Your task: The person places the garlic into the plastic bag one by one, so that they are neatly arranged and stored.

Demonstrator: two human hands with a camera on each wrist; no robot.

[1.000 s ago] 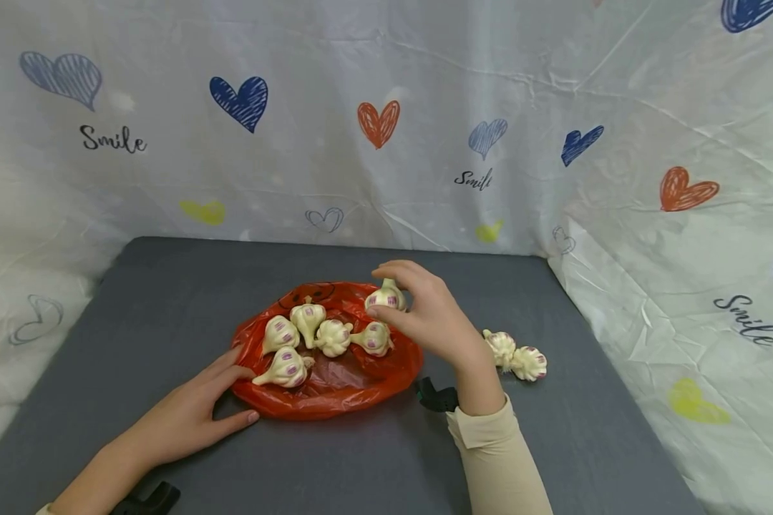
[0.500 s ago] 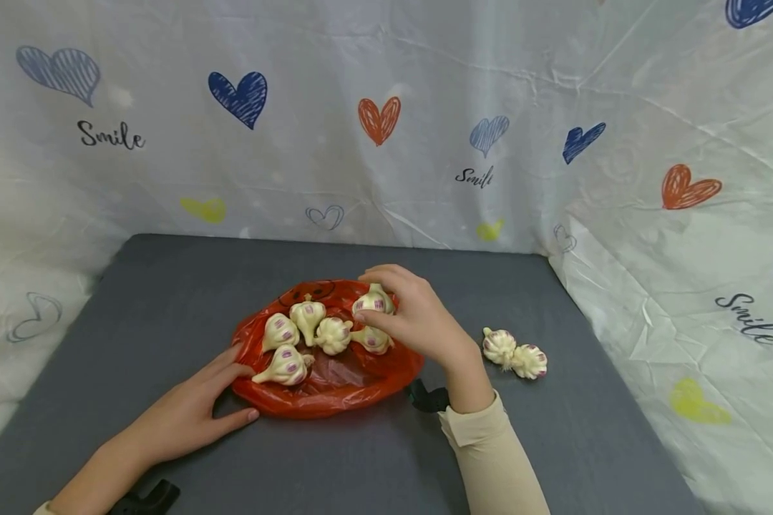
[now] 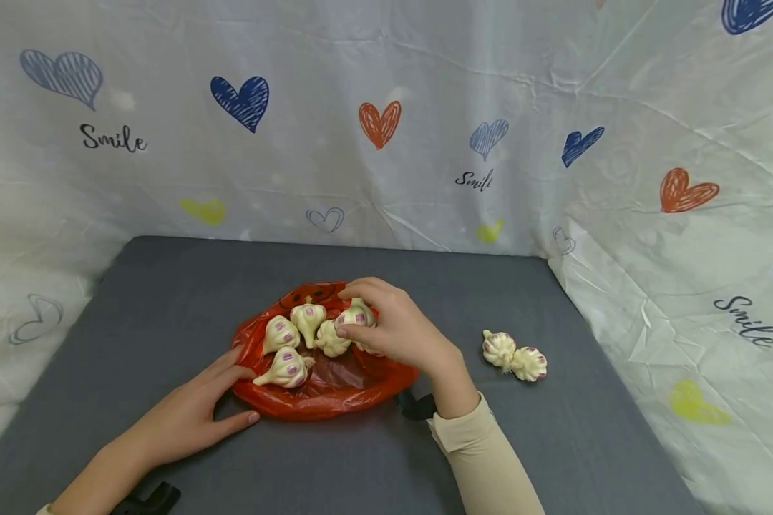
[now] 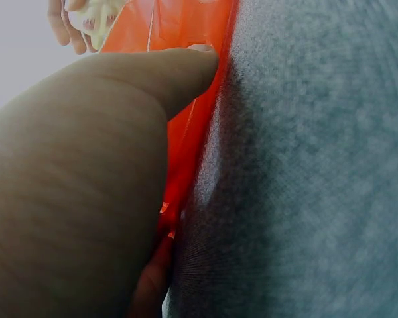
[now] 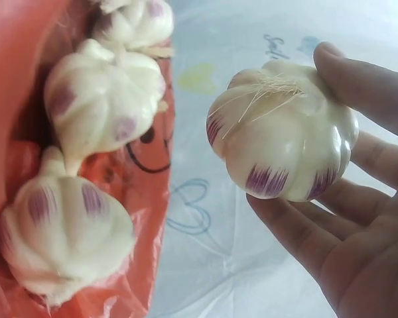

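Note:
Between thumb and fingers, the right hand holds a garlic bulb above the right part of an open red plastic bag. Several other bulbs lie in the bag, among them one at the near left; the held bulb and the hand partly cover those on the right. The left hand rests at the bag's left edge, fingers extended against the red plastic and thumb apart on the near side.
Two more garlic bulbs lie together on the dark grey table, right of the right forearm. Behind the table hangs a pale sheet printed with hearts and words. Black wrist straps show at both wrists.
Gripping its bulb, the right hand has moved left and slightly nearer over the bag, uncovering the two bulbs on the table. The left hand has stayed at the bag's edge.

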